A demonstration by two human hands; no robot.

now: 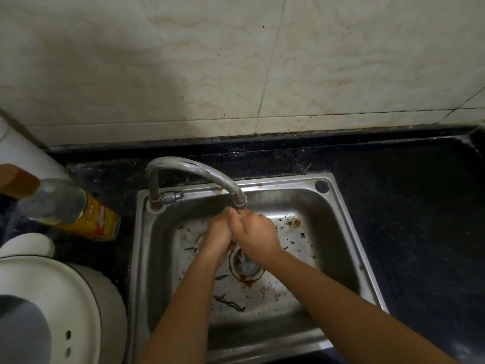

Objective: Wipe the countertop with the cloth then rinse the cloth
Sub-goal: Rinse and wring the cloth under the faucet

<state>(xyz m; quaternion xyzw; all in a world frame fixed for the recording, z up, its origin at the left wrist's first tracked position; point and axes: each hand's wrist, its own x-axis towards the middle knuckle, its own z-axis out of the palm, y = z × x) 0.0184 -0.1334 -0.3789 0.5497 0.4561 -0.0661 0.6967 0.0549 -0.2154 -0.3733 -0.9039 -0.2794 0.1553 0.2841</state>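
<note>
Sink [341, 206], steel, set into the dark bench [406, 206] towards its back edge. Tap [199, 170] at the sink's back left corner, spout arching right and ending just above the hands. Left hand [217, 233] and right hand [256, 232]: pressed side by side under the spout mouth, over the drain [249, 269] at the basin's middle, both equally near the outlet. Fingers [246, 216]: curled inward and bunched together at the top, directly below the spout; whether they clamp anything cannot be told. Cloth: not made out; judged to be folded between the two palms, if held at all, so its long axis is unknown. A pale glint between the fingertips may be water or fabric. Palms hidden by the backs of the hands. Bottle [78, 211], tilted, at the bench's left edge, partly cut off.
</note>
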